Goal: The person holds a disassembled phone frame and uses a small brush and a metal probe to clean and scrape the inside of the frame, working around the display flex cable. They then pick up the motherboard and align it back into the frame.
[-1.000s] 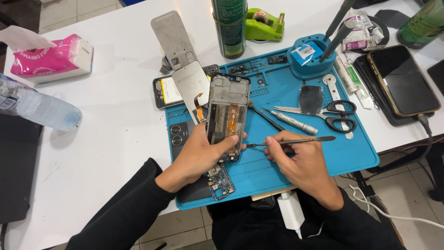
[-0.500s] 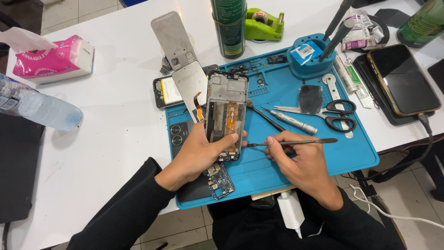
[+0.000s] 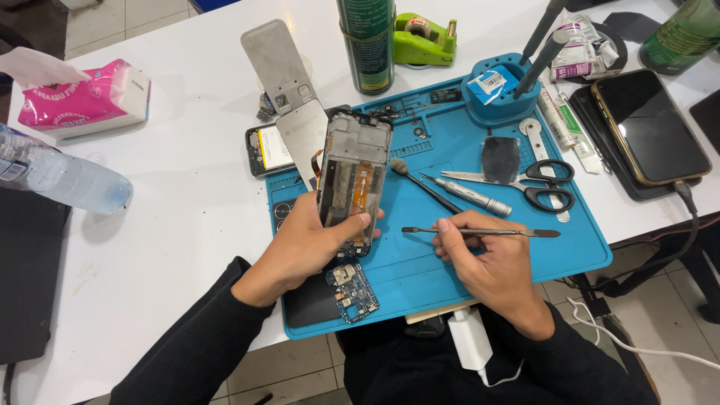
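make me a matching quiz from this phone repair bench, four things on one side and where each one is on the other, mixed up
Things:
1. opened phone frame
2. metal spudger
3. small circuit board
4. scissors

Places:
A. lying on the blue mat, just below the left hand
B. held in the right hand
C. lying on the mat's right part, handles to the right
D. held up in the left hand

Pairs: 1-D, 2-B, 3-A, 4-C

a white table (image 3: 172, 187) stands on a pale tiled floor (image 3: 97, 19), evenly lit.
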Available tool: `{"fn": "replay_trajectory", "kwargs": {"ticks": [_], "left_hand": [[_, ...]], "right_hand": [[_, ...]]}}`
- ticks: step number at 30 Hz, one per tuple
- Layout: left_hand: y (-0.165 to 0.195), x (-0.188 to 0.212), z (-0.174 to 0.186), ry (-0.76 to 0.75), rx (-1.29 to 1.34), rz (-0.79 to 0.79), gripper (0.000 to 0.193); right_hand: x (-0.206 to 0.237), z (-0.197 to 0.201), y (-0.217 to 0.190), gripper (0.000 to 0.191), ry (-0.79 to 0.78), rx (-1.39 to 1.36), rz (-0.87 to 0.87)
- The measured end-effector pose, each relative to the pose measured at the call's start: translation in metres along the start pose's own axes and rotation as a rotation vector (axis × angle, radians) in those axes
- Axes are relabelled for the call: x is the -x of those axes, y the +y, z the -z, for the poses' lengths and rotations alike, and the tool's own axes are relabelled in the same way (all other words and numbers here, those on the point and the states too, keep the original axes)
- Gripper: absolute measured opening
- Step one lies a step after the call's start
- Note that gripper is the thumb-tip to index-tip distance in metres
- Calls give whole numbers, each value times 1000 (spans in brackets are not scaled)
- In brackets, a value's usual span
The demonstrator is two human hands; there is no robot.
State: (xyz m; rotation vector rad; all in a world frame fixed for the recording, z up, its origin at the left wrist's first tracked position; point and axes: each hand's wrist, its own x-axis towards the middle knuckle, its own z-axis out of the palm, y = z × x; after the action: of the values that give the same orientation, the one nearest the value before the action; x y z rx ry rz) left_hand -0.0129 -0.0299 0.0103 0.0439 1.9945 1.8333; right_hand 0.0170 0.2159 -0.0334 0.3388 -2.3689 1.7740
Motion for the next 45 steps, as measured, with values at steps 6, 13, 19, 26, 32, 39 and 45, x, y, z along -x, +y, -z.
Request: {"fn": "replay_trajectory", "kwargs": {"ticks": [6, 13, 19, 26, 32, 39, 45], "left_hand": [[0, 0, -5, 4, -72, -59, 32], [6, 11, -9, -114, -499, -287, 21], [7, 14, -9, -145, -132, -143, 29], [4, 14, -7, 31, 108, -182, 38], [-8, 13, -15, 59, 176, -196, 40], [-21, 14, -20, -38, 202, -255, 44], [-21, 13, -22, -22, 204, -261, 40]], "right_hand": [[0, 0, 2, 18, -12, 27, 32], [5, -4, 2, 18, 20, -34, -24], [12, -2, 10, 17, 64, -162, -12], [21, 2, 11, 22, 40, -186, 59], [22, 3, 3, 31, -47, -89, 339], [21, 5, -14, 39, -83, 5, 415], [14, -2, -19, 31, -130, -56, 456]]}}
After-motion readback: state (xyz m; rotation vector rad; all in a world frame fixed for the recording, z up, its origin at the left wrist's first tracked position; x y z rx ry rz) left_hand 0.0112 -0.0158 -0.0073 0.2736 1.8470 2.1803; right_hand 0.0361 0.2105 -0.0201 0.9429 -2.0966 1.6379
